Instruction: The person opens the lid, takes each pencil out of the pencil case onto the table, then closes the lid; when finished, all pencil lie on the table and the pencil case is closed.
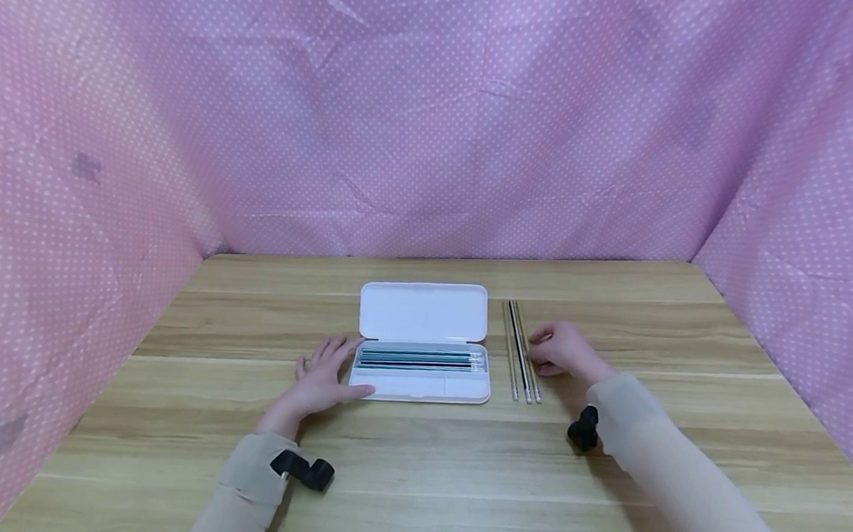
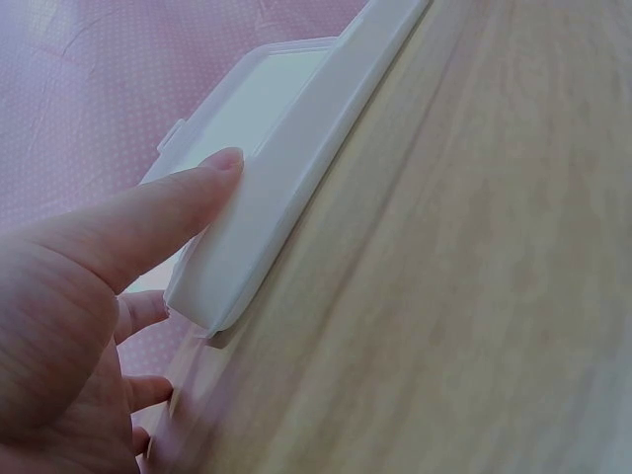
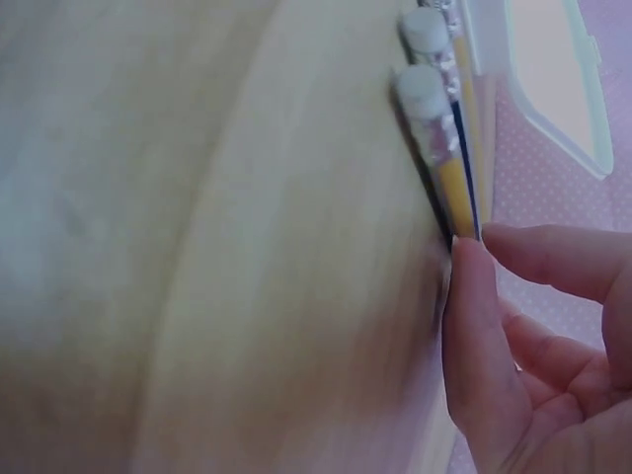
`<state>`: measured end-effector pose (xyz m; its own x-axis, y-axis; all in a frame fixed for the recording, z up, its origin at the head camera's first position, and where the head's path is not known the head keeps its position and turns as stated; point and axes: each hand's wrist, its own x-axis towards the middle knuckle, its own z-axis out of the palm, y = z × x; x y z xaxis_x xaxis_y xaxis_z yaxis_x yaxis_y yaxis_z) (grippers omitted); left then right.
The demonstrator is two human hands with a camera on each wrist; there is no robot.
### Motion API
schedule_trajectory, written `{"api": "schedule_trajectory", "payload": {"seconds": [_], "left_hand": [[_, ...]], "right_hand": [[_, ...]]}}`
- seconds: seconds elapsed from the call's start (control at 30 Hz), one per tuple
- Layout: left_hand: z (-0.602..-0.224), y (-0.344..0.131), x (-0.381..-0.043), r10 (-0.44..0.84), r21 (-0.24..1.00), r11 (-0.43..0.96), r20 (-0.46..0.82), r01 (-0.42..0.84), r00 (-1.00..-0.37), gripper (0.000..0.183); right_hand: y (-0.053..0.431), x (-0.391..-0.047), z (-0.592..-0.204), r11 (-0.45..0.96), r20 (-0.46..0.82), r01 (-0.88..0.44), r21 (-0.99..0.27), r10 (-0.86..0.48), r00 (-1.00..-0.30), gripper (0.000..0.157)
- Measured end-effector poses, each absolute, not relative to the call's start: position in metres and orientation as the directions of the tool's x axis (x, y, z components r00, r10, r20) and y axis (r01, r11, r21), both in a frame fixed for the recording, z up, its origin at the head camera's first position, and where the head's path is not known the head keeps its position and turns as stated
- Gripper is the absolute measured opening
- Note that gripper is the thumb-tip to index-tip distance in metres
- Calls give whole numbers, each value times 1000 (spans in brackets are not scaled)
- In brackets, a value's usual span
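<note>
A white pencil case (image 1: pixel 428 385) lies with its lid (image 1: pixel 424 312) raised back. Several teal and dark pencils (image 1: pixel 419 357) fill its rear compartment. My left hand (image 1: pixel 320 381) spreads at the left end of the case, thumb laid on the front edge and a finger near the hinge corner. To the right of the case, three pencils lie side by side, erasers toward me: a pale one (image 1: pixel 510 352), a dark-striped one (image 1: pixel 520 350) and a yellow one (image 3: pixel 455 188). My right hand (image 1: pixel 565 350) pinches the yellow pencil between thumb and index finger, below its eraser end.
The wooden table (image 1: pixel 409 482) carries the case and pencils near its middle. Pink dotted cloth (image 1: pixel 437 133) hangs behind it and along both sides. Each wrist wears a small black camera (image 1: pixel 303 469) on a pale sleeve.
</note>
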<state>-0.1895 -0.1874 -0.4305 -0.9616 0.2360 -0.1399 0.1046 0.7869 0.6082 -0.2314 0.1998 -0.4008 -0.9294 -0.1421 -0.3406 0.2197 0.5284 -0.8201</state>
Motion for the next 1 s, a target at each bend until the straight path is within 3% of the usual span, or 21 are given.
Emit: {"api": "schedule_trajectory", "payload": {"seconds": [0.2, 0.5, 1.0], "left_hand": [[-430, -188, -189, 238, 610, 785, -140, 105, -961, 88], [-430, -187, -188, 240, 607, 786, -130, 114, -962, 88], [-426, -186, -188, 241, 611, 783, -132, 113, -961, 86]], "right_hand": [[203, -230, -394, 505, -327, 207, -838, -162, -931, 45], [194, -232, -383, 586, -320, 193, -787, -120, -940, 43], [150, -223, -369, 628, -237, 40, -777, -233, -943, 36]]}}
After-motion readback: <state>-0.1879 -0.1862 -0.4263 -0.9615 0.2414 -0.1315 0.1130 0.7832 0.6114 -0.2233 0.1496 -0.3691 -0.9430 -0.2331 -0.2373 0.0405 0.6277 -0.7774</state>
